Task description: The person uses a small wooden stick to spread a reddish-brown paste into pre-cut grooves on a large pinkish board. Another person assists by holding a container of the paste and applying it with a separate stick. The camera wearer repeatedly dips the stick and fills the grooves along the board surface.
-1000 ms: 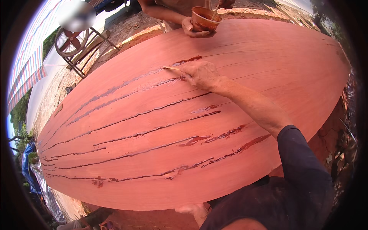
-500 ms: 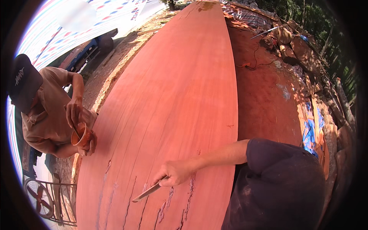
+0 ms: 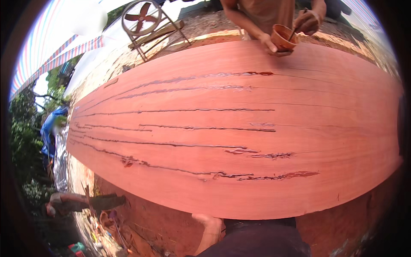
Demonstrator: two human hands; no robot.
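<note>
Reddish wooden panel (image 3: 201,158) stretches across the middle, with a fan (image 3: 141,18) beyond its left part. Glossy dark streaks (image 3: 261,73) follow its cracks; if wet, they could smear under a stray touch. The left hand (image 3: 208,221) lies at the near edge, its fingers too unclear to call spread or pressed together; the right hand is out of view. Farther right, a co-worker's hand (image 3: 269,45) holds a slanted cup (image 3: 286,43), which might drip. No writing is legible.
</note>
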